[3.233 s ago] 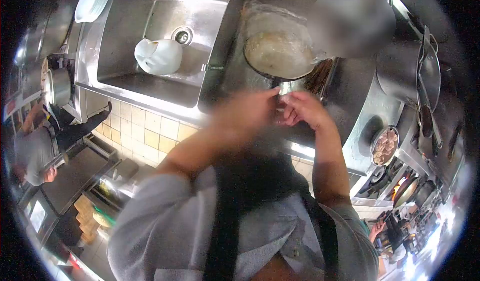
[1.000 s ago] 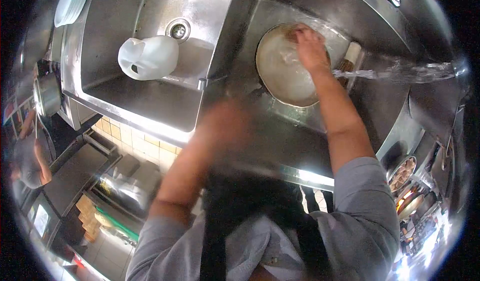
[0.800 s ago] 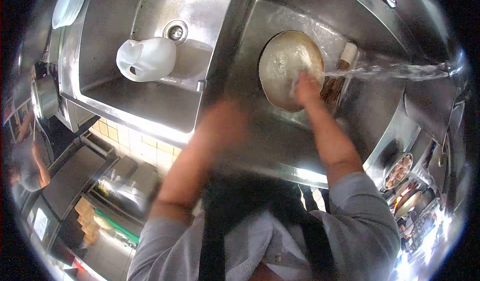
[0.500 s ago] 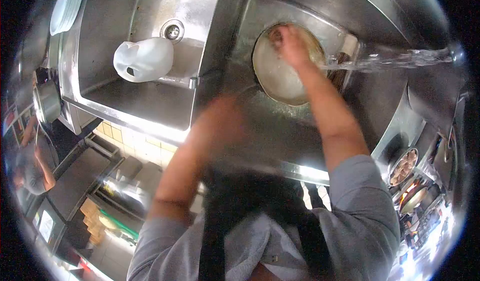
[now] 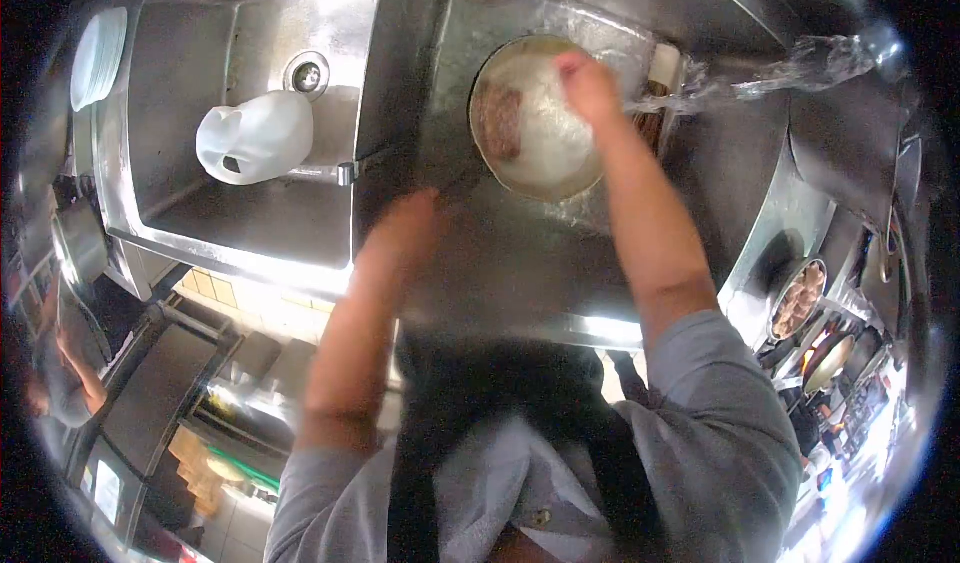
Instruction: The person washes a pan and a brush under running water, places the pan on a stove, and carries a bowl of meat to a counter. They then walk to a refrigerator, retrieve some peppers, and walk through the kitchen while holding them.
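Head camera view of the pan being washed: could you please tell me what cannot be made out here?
- Left hand: motion-blurred, so its grip on the pan handle cannot be confirmed.
- Right hand: whatever it holds, if anything, is hidden under the fingers and foam.
- Tap: cut off at the right edge; only the water stream shows.
- Brush beside the pan: mostly hidden by the right forearm and water.
- Food in the small pan on the right: too small to identify.

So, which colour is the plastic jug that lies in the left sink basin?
White; the plastic jug shows best in the head view.
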`<state>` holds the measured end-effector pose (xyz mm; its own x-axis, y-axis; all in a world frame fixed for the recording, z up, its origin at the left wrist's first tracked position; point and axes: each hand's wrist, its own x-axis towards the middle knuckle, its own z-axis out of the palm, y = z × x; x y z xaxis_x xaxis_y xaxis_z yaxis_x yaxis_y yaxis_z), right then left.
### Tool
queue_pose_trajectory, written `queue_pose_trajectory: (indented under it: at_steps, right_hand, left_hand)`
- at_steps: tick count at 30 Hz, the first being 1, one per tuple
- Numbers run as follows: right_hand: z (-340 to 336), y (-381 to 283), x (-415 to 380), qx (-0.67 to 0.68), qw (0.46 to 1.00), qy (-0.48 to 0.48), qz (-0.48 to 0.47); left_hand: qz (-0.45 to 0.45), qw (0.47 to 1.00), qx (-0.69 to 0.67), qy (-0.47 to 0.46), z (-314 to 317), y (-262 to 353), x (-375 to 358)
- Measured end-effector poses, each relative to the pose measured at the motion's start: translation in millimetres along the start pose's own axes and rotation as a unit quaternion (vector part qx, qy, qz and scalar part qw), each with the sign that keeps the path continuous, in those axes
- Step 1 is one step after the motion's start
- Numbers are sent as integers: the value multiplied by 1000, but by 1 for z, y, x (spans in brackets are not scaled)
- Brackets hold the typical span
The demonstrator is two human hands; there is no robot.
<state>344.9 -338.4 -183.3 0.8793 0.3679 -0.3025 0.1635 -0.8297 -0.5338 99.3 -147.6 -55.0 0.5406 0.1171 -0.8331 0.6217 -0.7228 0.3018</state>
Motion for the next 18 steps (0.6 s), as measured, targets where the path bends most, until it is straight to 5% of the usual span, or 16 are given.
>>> queue_pose_trajectory:
  at_steps: [2, 5, 8, 11, 16, 18]
  right_hand:
    - [-35, 39, 21, -133, 980, 145, 25]
    - [-62, 90, 19, -335, 920, 200, 46]
    - [-37, 165, 13, -297, 943, 145, 36]
    - [-42, 165, -5, -134, 959, -68, 241]
    - [-76, 135, -67, -170, 961, -80, 202]
    - [-95, 123, -101, -214, 944, -198, 155]
  left_hand:
    - [12, 999, -27, -12, -17, 17, -13]
    - [8, 999, -42, 2, -2, 0, 1]
    - [-9, 999, -16, 37, -2, 5, -1]
    - [20, 999, -5, 30, 5, -6, 12]
    - [25, 999, -1, 33, 2, -1, 8]
    - [33, 999, -5, 34, 2, -1, 10]
